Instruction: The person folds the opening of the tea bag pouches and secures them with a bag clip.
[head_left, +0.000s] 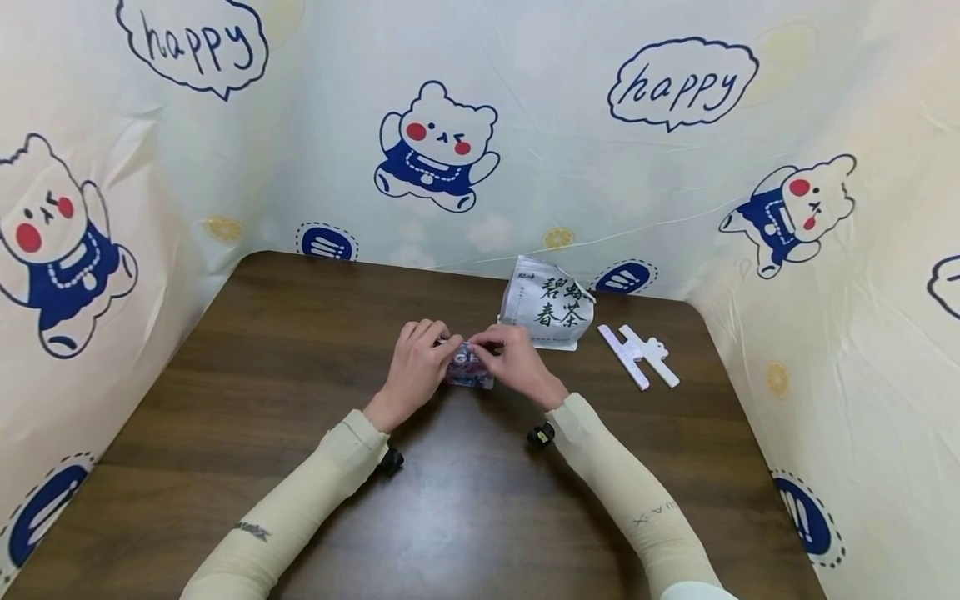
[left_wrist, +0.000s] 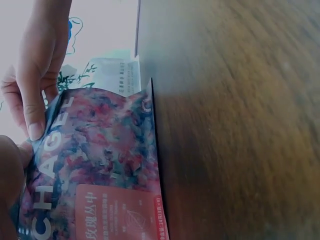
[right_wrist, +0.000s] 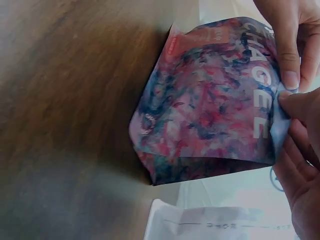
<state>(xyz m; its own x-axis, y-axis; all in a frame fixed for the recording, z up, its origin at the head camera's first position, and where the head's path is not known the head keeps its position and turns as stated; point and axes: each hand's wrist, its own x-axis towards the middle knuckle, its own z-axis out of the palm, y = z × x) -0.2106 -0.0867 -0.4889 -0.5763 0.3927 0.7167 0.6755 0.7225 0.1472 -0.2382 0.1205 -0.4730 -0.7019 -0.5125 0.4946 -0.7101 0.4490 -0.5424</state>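
A blue-and-pink patterned CHAGEE tea pouch (head_left: 470, 375) stands upright on the table between the two hands. My left hand (head_left: 416, 364) pinches one side of its top edge. The right hand (head_left: 516, 363) pinches that same edge further along, thumb on the front face. In the right wrist view the thumbs meet near the middle of the pouch's (right_wrist: 210, 100) top, where a strip of the edge looks folded over. Its lower front carries a pink label (left_wrist: 117, 212), seen in the left wrist view.
A silver-white tea bag (head_left: 551, 308) with green Chinese characters stands just behind the right hand. Two white bag clips (head_left: 624, 358) (head_left: 651, 357) lie to its right on the brown wooden table (head_left: 300, 333). A printed cloth (head_left: 540, 167) hangs around the table's back and sides.
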